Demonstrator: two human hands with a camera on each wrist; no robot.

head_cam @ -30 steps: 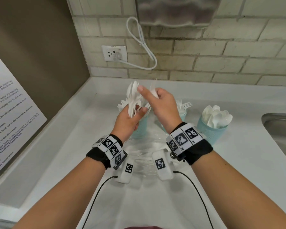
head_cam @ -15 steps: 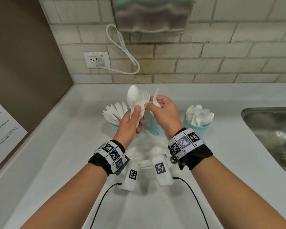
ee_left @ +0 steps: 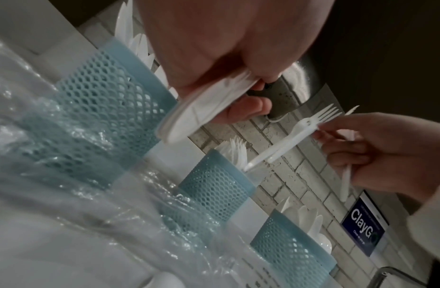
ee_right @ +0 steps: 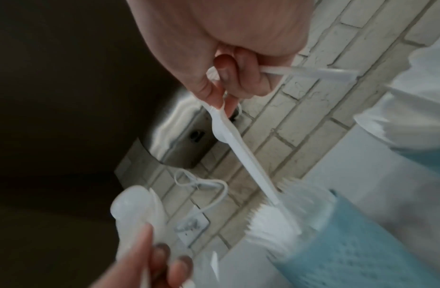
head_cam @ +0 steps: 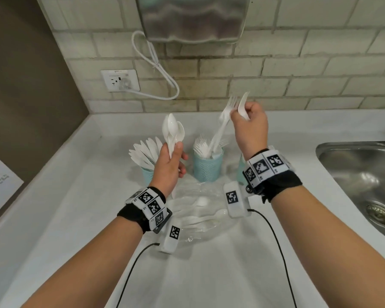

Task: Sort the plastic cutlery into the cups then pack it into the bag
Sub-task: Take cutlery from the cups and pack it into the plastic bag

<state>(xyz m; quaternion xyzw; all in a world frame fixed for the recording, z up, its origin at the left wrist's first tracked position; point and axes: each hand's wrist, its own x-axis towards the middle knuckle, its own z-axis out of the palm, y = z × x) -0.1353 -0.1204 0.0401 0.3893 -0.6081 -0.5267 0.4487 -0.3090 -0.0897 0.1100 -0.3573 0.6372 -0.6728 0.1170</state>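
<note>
My left hand grips a bunch of white plastic spoons upright by their handles, in front of the left cup. My right hand pinches white forks near their heads and also holds a knife. The fork handles slant down into the mouth of the middle teal mesh cup, which holds forks. The left cup holds several knives. In the left wrist view the third cup holds spoons. A clear plastic bag lies in front of the cups.
A steel sink is sunk into the counter at the right. A brick wall with a socket, a white cable and a metal dispenser stands behind the cups. Wrist-camera cables trail over the near counter.
The hands have come apart. My right hand has carried the forks and the knife up and to the right, over the middle cup. My left hand keeps only the spoons.
</note>
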